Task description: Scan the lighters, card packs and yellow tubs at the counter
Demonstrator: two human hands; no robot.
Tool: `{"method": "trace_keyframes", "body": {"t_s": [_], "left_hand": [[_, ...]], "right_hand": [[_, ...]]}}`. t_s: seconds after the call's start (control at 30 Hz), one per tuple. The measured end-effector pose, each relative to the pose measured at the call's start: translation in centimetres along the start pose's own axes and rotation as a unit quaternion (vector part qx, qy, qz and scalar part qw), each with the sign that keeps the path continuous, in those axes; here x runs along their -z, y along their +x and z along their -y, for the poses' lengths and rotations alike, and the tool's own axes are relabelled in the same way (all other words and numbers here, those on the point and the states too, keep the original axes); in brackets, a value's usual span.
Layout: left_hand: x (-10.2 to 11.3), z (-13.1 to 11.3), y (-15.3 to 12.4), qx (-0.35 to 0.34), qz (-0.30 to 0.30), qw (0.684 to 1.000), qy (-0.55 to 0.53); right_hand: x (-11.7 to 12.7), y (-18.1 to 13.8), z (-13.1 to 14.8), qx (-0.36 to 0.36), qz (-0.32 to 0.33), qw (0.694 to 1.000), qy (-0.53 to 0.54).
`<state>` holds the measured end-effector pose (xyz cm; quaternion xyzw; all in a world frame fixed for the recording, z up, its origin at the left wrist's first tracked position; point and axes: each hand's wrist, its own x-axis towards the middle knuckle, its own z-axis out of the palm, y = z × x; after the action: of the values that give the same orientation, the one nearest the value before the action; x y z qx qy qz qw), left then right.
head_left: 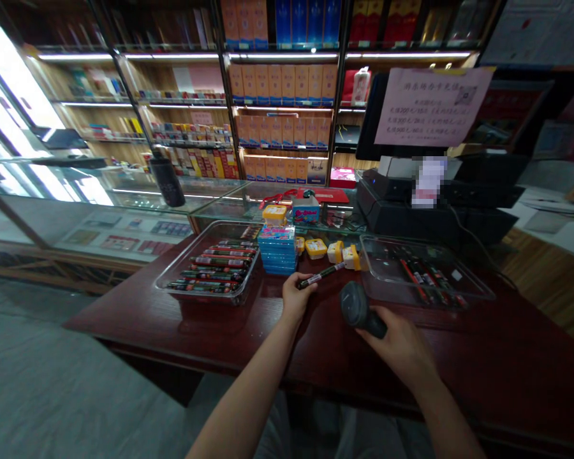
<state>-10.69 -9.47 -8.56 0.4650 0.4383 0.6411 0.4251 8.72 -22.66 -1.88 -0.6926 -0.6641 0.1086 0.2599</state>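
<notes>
My left hand (297, 298) is closed on the near end of a slim dark wrapped stick (323, 275) with a pale label, which points away to the right. In my right hand (402, 341) is a black handheld barcode scanner (355, 305), gripped by its handle, its head turned toward the stick. To the left, a clear plastic tray (243, 294) holds several similar dark sticks (217, 262). Another clear tray (382, 294) on the right holds several more sticks (423, 278). Just beyond my left hand stands a stack of blue boxes (277, 254).
Small yellow-and-white tubs (316, 248) stand behind the stick, with one tub (274, 215) on the blue stack. A dark monitor and till (387, 207) stand at the back right. A glass display counter (124, 217) runs behind the dark red table (268, 341). A black cup (166, 182) stands on the glass.
</notes>
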Motion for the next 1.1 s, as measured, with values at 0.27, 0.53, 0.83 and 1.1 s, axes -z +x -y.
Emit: {"method": "trace_keyframes", "body": {"t_s": [0.27, 0.53, 0.83, 1.1], "left_hand": [[0.3, -2.2, -0.8, -0.064, -0.025, 0.998, 0.01], [5.1, -8.5, -0.3, -0.122, -0.082, 0.988, -0.044], [16.2, -13.3, 6.2, -0.268, -0.329, 0.905, 0.011], [18.7, -10.7, 12.4, -0.096, -0.303, 0.937, 0.146]], "right_hand": [[-3.1, 2.0, -1.8, 0.002, -0.015, 0.984, -0.179], [-4.1, 1.8, -3.2, 0.02, -0.004, 0.984, -0.176], [-4.6, 1.8, -3.6, 0.019, 0.011, 0.989, -0.149], [-4.7, 1.8, -3.9, 0.021, -0.001, 0.99, -0.141]]}}
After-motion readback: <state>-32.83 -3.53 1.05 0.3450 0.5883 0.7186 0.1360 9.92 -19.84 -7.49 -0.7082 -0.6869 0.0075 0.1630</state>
